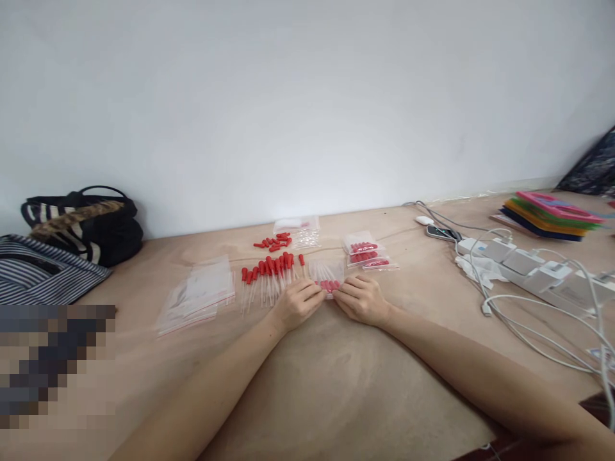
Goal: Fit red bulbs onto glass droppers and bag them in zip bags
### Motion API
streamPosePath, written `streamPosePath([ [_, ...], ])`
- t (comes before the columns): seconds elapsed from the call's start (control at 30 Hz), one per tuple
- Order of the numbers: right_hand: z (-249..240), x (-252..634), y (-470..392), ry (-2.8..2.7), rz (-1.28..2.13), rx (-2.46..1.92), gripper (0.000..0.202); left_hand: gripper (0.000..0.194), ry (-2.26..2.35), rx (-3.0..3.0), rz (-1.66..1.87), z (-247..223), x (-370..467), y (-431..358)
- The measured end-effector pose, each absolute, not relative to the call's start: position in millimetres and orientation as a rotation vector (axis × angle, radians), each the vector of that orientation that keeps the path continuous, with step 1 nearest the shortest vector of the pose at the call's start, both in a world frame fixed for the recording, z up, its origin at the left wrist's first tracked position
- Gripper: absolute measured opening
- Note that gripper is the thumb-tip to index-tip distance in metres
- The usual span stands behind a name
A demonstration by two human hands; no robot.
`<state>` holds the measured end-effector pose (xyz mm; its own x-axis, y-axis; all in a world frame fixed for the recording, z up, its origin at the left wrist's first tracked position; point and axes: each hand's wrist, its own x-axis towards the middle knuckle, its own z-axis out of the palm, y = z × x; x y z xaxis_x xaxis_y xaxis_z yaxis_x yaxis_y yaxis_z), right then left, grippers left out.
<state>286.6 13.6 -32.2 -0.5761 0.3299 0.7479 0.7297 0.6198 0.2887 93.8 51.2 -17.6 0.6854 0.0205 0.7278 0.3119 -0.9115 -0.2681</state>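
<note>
My left hand [298,303] and my right hand [361,299] pinch the near edge of a clear plastic bag [327,271], one at each side. Inside the bag lie several glass droppers with red bulbs, the bulbs toward me. Left of the bag, loose droppers with red bulbs [271,266] lie in a row. Behind them is a pile of loose red bulbs [275,241], beside clear glass tubes [307,238]. Filled bags [364,253] are stacked to the right. Flat clear bags [199,294] with red seal lines lie at the left.
A white power strip [526,269] with chargers and tangled cables lies at the right, near a phone-like device [442,233]. Coloured sheets [550,214] are stacked farther back. A black bag [86,224] and a striped bag [45,272] stand at the left.
</note>
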Motion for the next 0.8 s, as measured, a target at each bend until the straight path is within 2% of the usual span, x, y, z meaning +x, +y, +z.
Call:
streamPosePath([
  [0.53,-30.9,286.4,15.5,-2.154,-0.851,-0.826,0.013,0.015,-0.251,-2.508,-1.03,-19.5,82.0,58.7],
  [0.8,-35.0,281.2,18.1,-2.184,-0.929,-0.733,0.019,0.011,-0.212,-2.466,-1.045,-15.3,87.5,55.4],
])
